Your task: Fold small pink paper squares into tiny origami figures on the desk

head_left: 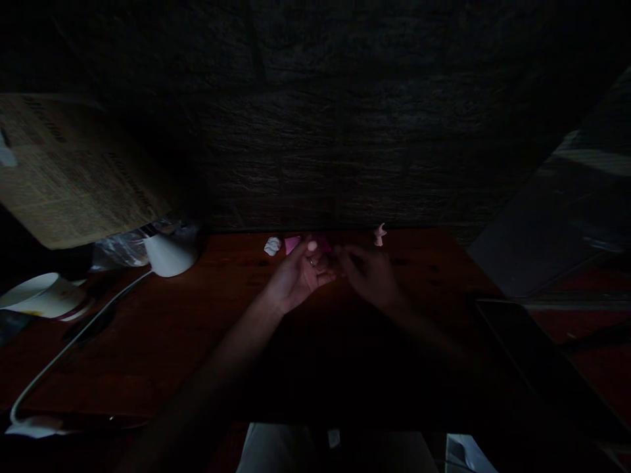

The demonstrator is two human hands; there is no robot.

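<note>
The scene is very dark. My left hand (pixel 298 279) and my right hand (pixel 371 276) meet near the far edge of a reddish-brown wooden table (pixel 207 315). Both have their fingers pinched together on a small pink piece of paper (pixel 320 246) held between them. A pink corner of it (pixel 292 244) shows beyond my left thumb. A small white crumpled piece (pixel 273 246) lies just left of the hands. A small pale pink folded figure (pixel 379 234) stands just beyond my right hand.
A white lamp head (pixel 170 255) on a bent white arm (pixel 73 341) stands at the left. A paper cup (pixel 42 297) lies on its side further left, under a cardboard sheet (pixel 64 171). A dark flat device (pixel 537 361) rests at the right. A dark wall rises behind.
</note>
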